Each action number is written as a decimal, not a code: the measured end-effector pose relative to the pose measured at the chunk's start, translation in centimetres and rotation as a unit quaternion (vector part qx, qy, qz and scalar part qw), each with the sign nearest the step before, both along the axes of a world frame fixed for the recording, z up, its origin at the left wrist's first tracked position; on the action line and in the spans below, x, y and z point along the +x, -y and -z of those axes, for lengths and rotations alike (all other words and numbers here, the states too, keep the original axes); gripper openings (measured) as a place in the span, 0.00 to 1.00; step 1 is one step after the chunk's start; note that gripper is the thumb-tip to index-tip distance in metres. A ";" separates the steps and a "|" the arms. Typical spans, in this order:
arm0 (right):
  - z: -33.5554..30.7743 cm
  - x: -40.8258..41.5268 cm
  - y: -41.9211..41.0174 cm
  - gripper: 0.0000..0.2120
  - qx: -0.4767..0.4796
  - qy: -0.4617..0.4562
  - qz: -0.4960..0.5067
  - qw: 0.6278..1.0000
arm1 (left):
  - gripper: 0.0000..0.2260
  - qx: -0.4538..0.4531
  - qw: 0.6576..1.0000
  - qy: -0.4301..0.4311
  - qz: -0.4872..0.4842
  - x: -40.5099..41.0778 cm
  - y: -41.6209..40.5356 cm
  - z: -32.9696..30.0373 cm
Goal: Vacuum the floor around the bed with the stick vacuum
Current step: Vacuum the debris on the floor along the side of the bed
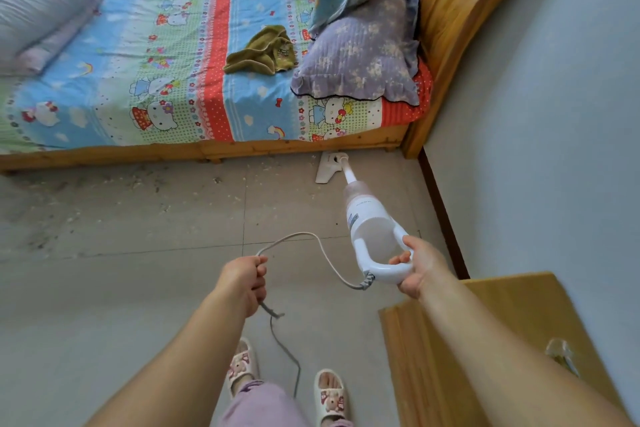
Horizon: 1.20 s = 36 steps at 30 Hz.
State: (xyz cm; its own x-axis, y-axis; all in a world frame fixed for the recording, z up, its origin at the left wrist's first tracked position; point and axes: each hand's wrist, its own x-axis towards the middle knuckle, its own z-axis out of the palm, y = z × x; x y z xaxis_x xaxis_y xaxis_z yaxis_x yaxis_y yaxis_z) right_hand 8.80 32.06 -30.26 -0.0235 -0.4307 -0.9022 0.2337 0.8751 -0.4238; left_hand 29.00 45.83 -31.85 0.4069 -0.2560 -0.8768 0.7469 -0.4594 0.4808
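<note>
My right hand (417, 265) grips the loop handle of a white stick vacuum (370, 222). Its floor head (327, 168) rests on the grey tiled floor (138, 288) right against the wooden bed frame (207, 151), near the headboard corner. A fist made by my left hand (247, 279) holds the vacuum's power cord (311, 243); the cord loops from the handle to that hand and then trails down past my feet. Crumbs and dust (104, 191) lie scattered on the floor along the bed's edge, left of the head.
The bed carries a cartoon-print sheet, a purple pillow (360, 55), an olive cloth (263, 52) and a grey pillow (38, 7). A wooden headboard (450, 10) meets the pale wall at right. A wooden cabinet top (485, 322) stands at my right. My slippered feet (329, 395) are below.
</note>
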 end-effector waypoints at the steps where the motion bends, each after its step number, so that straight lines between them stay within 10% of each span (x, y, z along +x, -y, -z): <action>1: -0.1 -0.3 0.1 0.09 0.001 0.002 -0.002 1.000 | 0.12 -0.003 1.000 -0.001 -0.008 -0.4 -0.1 0.0; 36: -1.1 2.5 -0.9 0.05 0.011 -0.006 -0.002 1.000 | 0.13 -0.012 1.000 -0.005 -0.026 -0.5 0.7 -1.5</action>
